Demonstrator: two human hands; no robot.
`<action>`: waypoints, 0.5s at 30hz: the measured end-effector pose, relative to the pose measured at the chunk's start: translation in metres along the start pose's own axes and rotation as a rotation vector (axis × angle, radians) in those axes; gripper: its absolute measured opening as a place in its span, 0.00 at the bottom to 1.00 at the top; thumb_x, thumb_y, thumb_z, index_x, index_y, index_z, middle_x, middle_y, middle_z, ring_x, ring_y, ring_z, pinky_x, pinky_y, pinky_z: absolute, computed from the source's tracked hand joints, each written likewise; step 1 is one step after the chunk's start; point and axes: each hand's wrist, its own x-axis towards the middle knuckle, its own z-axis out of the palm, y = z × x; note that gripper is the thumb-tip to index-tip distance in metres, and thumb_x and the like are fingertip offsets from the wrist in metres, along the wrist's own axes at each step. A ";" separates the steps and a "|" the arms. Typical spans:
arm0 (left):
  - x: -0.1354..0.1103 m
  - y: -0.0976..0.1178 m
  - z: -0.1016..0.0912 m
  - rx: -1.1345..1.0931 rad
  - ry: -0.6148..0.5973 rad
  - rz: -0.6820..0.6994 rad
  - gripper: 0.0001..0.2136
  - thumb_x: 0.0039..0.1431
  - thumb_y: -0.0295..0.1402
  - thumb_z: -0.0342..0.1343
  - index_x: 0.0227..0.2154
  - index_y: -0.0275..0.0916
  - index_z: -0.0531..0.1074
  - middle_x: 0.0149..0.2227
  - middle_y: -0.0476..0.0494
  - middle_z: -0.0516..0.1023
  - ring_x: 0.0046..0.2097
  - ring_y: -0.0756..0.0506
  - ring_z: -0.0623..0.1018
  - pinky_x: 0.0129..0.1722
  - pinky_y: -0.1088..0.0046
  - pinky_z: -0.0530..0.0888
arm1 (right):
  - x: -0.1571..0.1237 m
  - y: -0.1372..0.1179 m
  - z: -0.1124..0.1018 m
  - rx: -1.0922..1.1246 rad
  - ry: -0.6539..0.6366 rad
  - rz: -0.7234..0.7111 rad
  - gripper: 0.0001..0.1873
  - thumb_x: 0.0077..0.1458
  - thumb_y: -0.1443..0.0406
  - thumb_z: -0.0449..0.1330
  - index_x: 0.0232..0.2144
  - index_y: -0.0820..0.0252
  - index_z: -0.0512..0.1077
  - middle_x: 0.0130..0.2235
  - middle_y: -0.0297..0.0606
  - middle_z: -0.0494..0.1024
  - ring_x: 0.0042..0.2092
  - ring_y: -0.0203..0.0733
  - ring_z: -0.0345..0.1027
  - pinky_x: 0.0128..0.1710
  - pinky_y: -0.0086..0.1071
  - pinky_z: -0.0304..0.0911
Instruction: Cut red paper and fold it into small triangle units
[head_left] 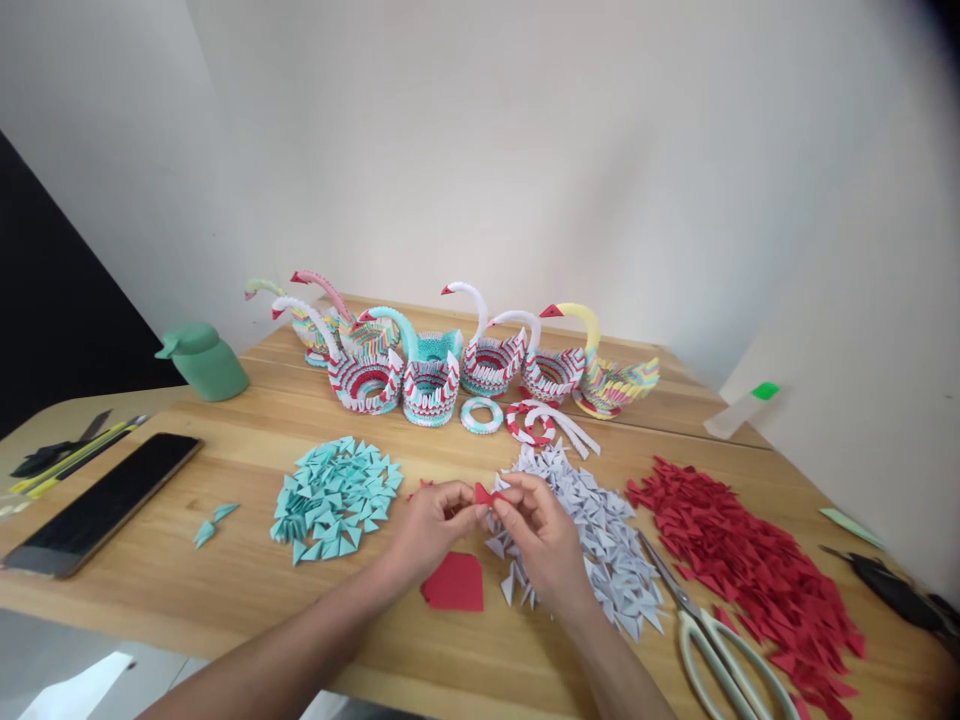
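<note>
A small folded piece of red paper (484,494) is pinched between my two hands over the middle of the table. My left hand (435,520) is closed on its left side, and my right hand (541,530) grips its right side with thumb and fingers. Below my left hand lies a stack of flat red paper (454,583). Grey-white paper triangles (611,530) are heaped under and beside my right hand. To the left of my left hand is a pile of teal paper triangles (337,497).
Several folded-paper swans (491,365) stand along the back, with paper rings (481,415) before them. At right lie red triangles (757,570) and scissors (712,640). A phone (105,505), a green jug (202,362) and pens (75,460) are at left.
</note>
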 end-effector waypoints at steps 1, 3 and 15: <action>0.001 -0.001 -0.001 -0.012 0.005 -0.006 0.10 0.51 0.37 0.55 0.24 0.35 0.69 0.22 0.50 0.69 0.25 0.52 0.65 0.26 0.78 0.63 | 0.000 0.000 -0.001 0.007 -0.020 0.007 0.13 0.56 0.61 0.56 0.44 0.57 0.65 0.29 0.33 0.75 0.32 0.39 0.71 0.34 0.31 0.65; 0.001 -0.001 -0.002 -0.020 0.005 -0.015 0.10 0.50 0.38 0.55 0.23 0.35 0.68 0.22 0.51 0.68 0.24 0.53 0.64 0.25 0.78 0.61 | 0.001 -0.001 -0.003 -0.001 -0.036 0.026 0.15 0.57 0.59 0.55 0.45 0.58 0.65 0.31 0.35 0.76 0.34 0.40 0.71 0.34 0.31 0.65; -0.004 0.006 0.001 0.018 -0.032 -0.039 0.10 0.49 0.37 0.57 0.22 0.35 0.69 0.22 0.51 0.70 0.24 0.53 0.66 0.25 0.79 0.62 | 0.004 -0.006 -0.005 -0.070 0.014 0.077 0.15 0.51 0.54 0.60 0.23 0.59 0.68 0.21 0.32 0.71 0.24 0.36 0.62 0.24 0.28 0.59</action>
